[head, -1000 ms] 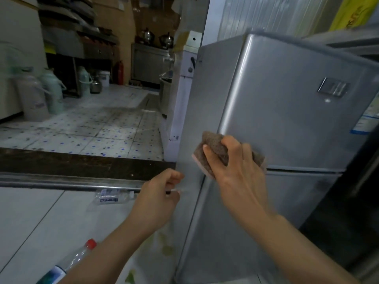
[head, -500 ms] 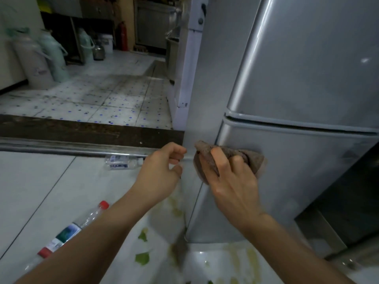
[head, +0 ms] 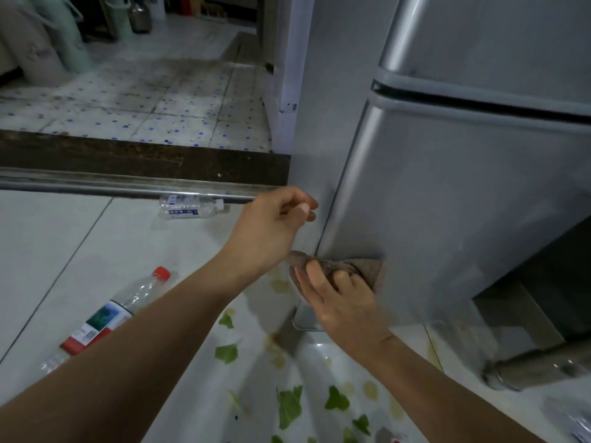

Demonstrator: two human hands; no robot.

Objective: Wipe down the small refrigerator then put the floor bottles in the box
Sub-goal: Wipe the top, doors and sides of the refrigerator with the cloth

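Note:
The small silver refrigerator (head: pixel 447 193) fills the right half of the view. My right hand (head: pixel 342 298) grips a brown cloth (head: pixel 358 266) and presses it against the lower door near its bottom left corner. My left hand (head: pixel 271 228) hovers just left of the fridge's edge with fingers curled and nothing in it. A clear bottle with a red cap and red-green label (head: pixel 108 318) lies on the white floor at lower left. A second clear bottle with a blue label (head: pixel 188 206) lies by the metal door rail.
A metal rail (head: pixel 96 185) and dark threshold cross the floor behind the bottles, with speckled tiles beyond. Green leaf scraps (head: pixel 289 404) and yellowish stains litter the floor at my feet. Large thermos jugs (head: pixel 48 43) stand at far left. A metal piece (head: pixel 537 366) lies at lower right.
My right hand has slid the cloth down the fridge from the upper door to the bottom of the lower door. The view has tilted down, and my left hand stayed beside the fridge edge.

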